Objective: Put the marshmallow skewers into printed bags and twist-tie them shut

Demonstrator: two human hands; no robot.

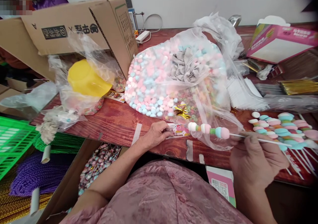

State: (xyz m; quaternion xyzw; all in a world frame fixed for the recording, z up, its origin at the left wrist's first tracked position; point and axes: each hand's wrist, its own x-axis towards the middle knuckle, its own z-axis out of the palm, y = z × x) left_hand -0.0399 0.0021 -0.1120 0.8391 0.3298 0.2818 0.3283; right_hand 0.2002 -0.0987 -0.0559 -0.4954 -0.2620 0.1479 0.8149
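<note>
Currently, right hand (258,161): thumb and fingers pinched on the white stick (263,140) of a marshmallow skewer (205,129).
Skewer tip: at the printed wrapper (179,130); whether inside, I cannot tell.
Left hand (156,134): fingertips clamped on the wrapper's far end.
Stacked skewers (287,128): on the red wooden table (115,114), beyond the right hand.

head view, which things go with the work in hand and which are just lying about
Seemingly in the work:
candy skewer, in the right hand
printed wrapper, pinched by the left hand
bag of sweets
pile of skewers

Probably just lying about:
grey cloth
power strip
green basket
</note>
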